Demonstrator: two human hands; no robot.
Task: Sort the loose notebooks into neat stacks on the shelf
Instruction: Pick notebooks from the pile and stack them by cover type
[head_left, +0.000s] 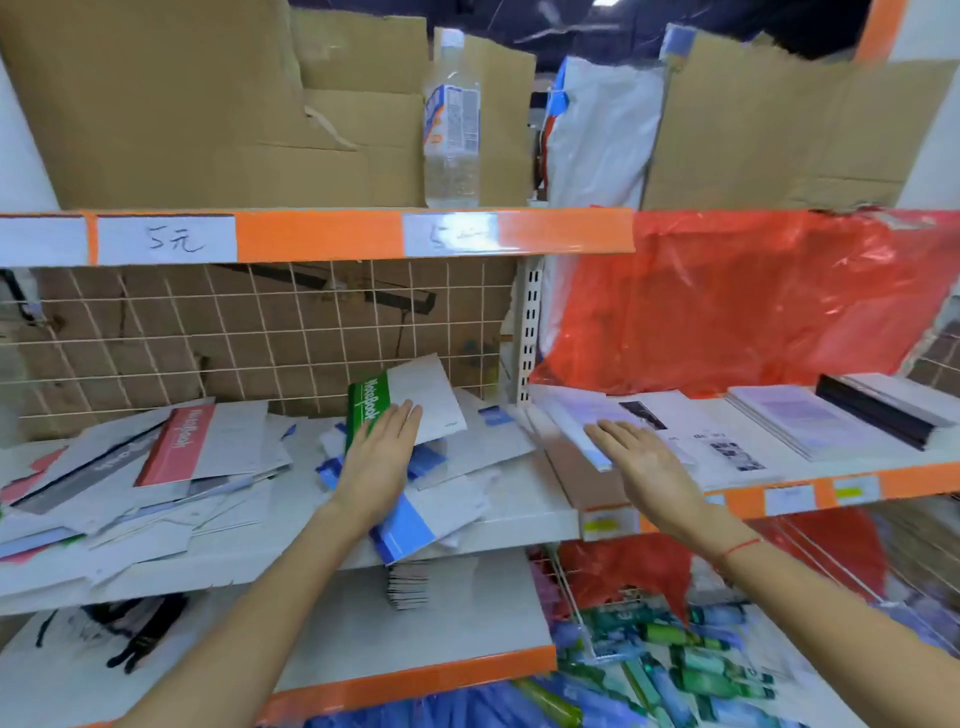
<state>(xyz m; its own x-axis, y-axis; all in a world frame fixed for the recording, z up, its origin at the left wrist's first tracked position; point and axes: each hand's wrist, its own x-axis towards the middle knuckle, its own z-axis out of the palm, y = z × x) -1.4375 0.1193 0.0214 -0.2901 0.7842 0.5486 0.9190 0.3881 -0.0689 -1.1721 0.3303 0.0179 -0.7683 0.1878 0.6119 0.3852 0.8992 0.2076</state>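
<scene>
Loose notebooks heaped at shelf left, lower ones largely hidden. Left hand flat, fingers extended, pressing green notebook. Right hand open, palm down on blurred stack near shelf middle.

The left hand lies flat, fingers together, on a green-spined notebook that tilts up over a loose heap of notebooks on the white shelf. At 3 o'clock from it, the right hand rests open on a pale notebook. A water bottle stands at 12 o'clock, on the upper shelf, before cardboard.
</scene>
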